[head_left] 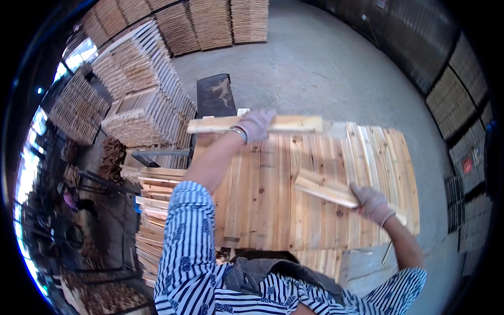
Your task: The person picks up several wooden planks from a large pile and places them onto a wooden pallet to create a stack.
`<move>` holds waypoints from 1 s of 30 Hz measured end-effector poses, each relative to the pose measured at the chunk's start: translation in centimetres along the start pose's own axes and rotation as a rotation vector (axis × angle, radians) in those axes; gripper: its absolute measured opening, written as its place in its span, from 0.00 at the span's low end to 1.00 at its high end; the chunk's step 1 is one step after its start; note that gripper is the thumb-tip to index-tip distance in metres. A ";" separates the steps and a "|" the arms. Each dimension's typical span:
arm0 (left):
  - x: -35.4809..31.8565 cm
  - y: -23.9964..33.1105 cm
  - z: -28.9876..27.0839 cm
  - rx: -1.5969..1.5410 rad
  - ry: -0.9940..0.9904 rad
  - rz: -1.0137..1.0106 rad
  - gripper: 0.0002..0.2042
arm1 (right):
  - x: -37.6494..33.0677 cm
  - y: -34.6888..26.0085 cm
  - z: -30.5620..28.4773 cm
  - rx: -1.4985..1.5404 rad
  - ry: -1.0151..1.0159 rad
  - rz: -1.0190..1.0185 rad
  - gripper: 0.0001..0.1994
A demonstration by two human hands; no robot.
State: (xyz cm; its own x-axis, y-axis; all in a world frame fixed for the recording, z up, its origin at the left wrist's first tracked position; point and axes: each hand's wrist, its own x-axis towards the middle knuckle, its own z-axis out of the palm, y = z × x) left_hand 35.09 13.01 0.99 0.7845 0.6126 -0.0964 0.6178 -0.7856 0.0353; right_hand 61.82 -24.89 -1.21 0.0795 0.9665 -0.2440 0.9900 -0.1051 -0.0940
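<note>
Stacked timber surrounds a concrete floor [325,63]; left hand [255,125] has its grip clamped on one plank [294,124], right hand [371,203] on another plank [325,188].

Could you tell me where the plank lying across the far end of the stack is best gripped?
Grip the plank near its middle, coming from above, as the gloved left hand does now. It lies long and flat across the layer of boards, so a central hold probably keeps it level.

Daylight entered from openings along the left rim, blown out to glare there, lit the concrete floor [325,58] evenly with soft shadows, while fisheye bending curved the edges, corners went black, and focus stayed fairly sharp.
</note>
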 end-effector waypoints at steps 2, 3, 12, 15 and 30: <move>2.5 -1.7 5.7 0.002 0.099 0.054 0.25 | -0.4 0.0 0.3 -0.019 0.044 -0.041 0.38; 3.0 -2.3 7.4 0.039 0.150 0.074 0.26 | -0.4 0.3 0.7 -0.065 0.029 -0.049 0.38; 5.3 0.2 4.8 -0.020 -0.073 -0.031 0.25 | 2.1 3.0 -2.2 0.005 -0.009 -0.068 0.39; 5.4 -1.0 5.8 0.005 -0.072 -0.067 0.27 | 6.1 4.5 -2.6 -0.020 0.209 -0.171 0.34; 6.2 -1.9 8.3 0.073 0.024 0.032 0.37 | 16.0 11.4 -3.1 -0.052 0.019 -0.032 0.18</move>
State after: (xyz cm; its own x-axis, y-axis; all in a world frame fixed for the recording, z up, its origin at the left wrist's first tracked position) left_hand 38.35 17.58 -7.89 0.8053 0.5884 -0.0722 0.5875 -0.8084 -0.0351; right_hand 74.73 -9.94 -3.16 0.0497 0.9734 -0.2236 0.9967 -0.0626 -0.0511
